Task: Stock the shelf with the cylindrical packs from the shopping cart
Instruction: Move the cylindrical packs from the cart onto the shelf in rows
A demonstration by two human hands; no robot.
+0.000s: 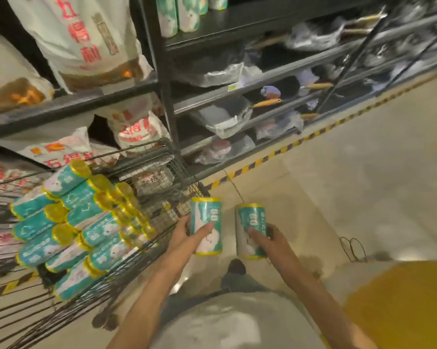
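Dark metal shelf (162, 84) rack fills the top of the view. Its upper board (237, 26) already carries a few upright teal packs (184, 13); that looks like our target, though it's a judgement.

Left bays hold big white sacks (81, 39) with red print. Right bays hold clear-bagged goods, too blurred to name.

Wire shopping cart (146, 177) sits lower left, just beside the rack. It's stacked with cylindrical packs (68, 222) lying on their sides, yellow ends toward us. Plenty left, so we're early to midway.

Floor (363, 172) is pale and smooth, slightly glossy, with yellow-black hazard tape (275, 152) along the rack foot. Dim lighting.

We have one pack per hand, both held upright over the floor, clear of the cart:
- left hand (187, 235) wraps the left pack (206, 227) mid-body, thumb across the front
- right hand (270, 240) wraps the right pack (250, 230) mid-body, same style

Handling guess: film-wrapped, light, somewhat squashy, likely a paper-type roll. The film looks slick, so grip around the middle, not the crimped yellow ends. Low breakage risk; the main risk is one slipping on the lift or tipping its neighbours on the board.
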